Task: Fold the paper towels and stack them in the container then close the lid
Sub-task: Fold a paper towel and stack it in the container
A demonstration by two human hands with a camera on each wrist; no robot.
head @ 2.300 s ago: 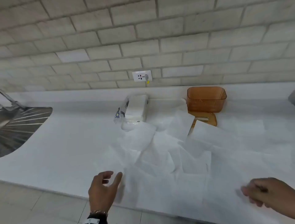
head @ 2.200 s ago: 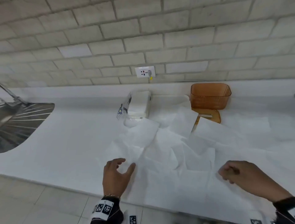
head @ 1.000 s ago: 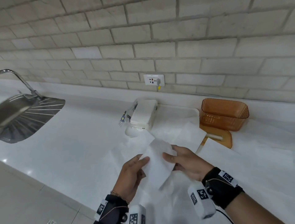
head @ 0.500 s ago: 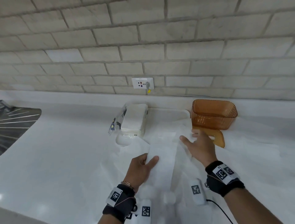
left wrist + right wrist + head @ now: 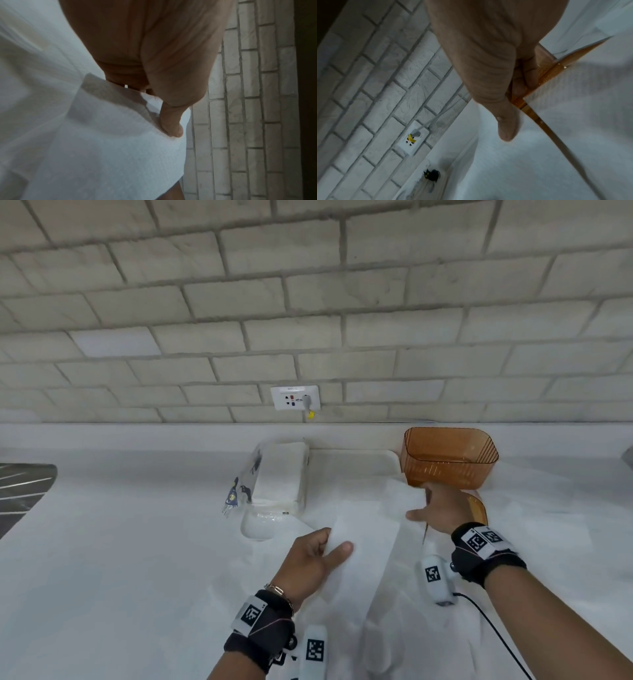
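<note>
My left hand (image 5: 334,542) pinches a folded white paper towel (image 5: 363,549) by its left edge, thumb on top, just above the counter. In the left wrist view the thumb (image 5: 173,128) presses on that folded paper towel (image 5: 111,148). The amber container (image 5: 448,457) stands open against the back wall. Its amber lid (image 5: 478,508) lies flat in front of it, partly under loose towels. My right hand (image 5: 423,505) is on the lid's left part; in the right wrist view its fingers (image 5: 520,83) curl round the lid's edge (image 5: 559,65), thumb stretched out.
A plastic-wrapped pack of paper towels (image 5: 277,474) lies left of the container. Several loose paper towels (image 5: 548,525) cover the white counter (image 5: 120,542) at centre and right. A sink drainer (image 5: 24,491) is at far left, a wall socket (image 5: 295,398) on the brick wall.
Both hands lifted a towel from the pile and folded it. The right hand then let go and moved back to the lid by the container; the left hand keeps the folded towel.
</note>
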